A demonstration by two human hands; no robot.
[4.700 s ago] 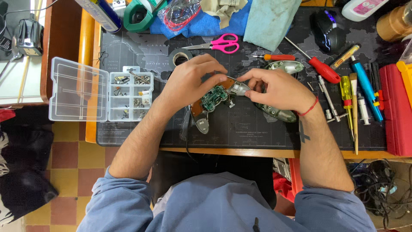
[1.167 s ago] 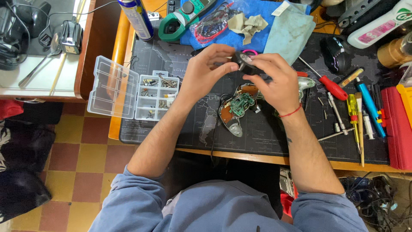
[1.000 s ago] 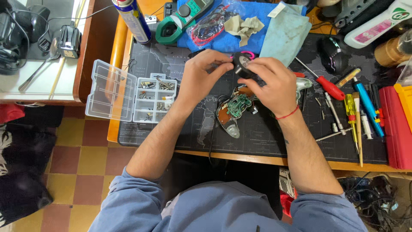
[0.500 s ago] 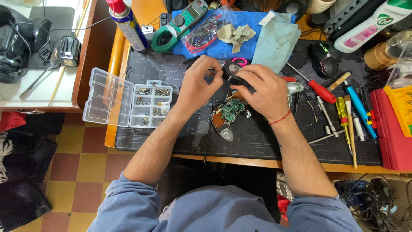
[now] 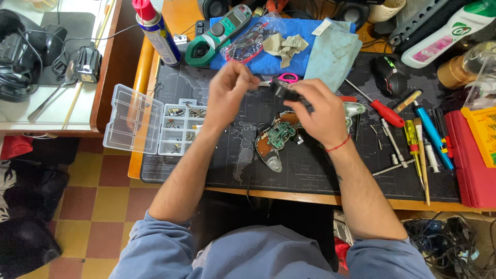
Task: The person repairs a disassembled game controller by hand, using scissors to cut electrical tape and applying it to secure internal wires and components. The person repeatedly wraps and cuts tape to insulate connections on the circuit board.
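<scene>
- The dark desk mat (image 5: pixel 310 175) covers most of the bench and serves as the landmark for everything below.
- A red case (image 5: pixel 473 160) lies on the mat's right edge.
- A blue cloth (image 5: pixel 268 57) lies over the mat's far edge, with a green clamp meter (image 5: pixel 217 33) at its left end.
- A clear parts box (image 5: pixel 155 121) stands open at the mat's left edge, its lid hanging off the mat and small hardware in its compartments.
- A spray can (image 5: pixel 155 31) with a red cap stands beyond the mat's far left corner.
- The opened controller (image 5: pixel 276 139) lies near the mat's middle, its green circuit board exposed, below the two hands.
- The right hand (image 5: pixel 323 111) hovers above the mat's centre, fingers curled around a small black part (image 5: pixel 284 90) that it grips at its fingertips.
- The left hand (image 5: pixel 227 93) is raised over the mat just left of that part, blurred; fingers bent toward it, but I cannot tell whether they pinch anything.
- Screwdrivers (image 5: pixel 413 139) with red, yellow and blue handles lie in a row on the mat's right side.
- Pink-handled scissors (image 5: pixel 287 78) lie at the mat's far edge, just behind the black part.
</scene>
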